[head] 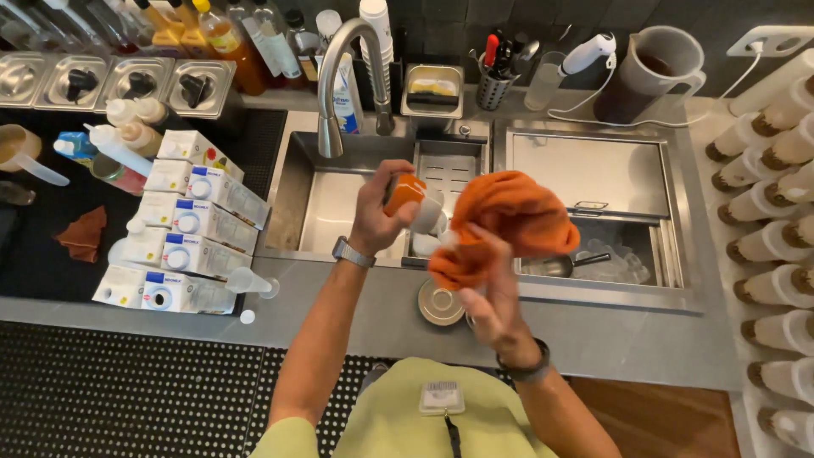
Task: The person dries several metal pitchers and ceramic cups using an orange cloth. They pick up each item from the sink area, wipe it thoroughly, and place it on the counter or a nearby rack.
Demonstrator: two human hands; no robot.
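Observation:
My left hand [379, 208] is raised over the steel sink [297, 182] and grips a small container with an orange upper part [406, 193] and a white lower part. My right hand [492, 284] holds a bunched orange cloth [509, 220], which is pressed against the container's right side. A watch sits on my left wrist and a dark band on my right. Below the hands a small round metal dish [439, 303] rests on the counter edge.
A curved tap [339, 72] stands over the sink. Stacked white cartons [182, 229] and squeeze bottles [123, 144] lie at the left. An ice bin with a scoop [564, 265] is at the right, a pitcher [649, 72] behind, and rows of lying bottles [772, 242] at far right.

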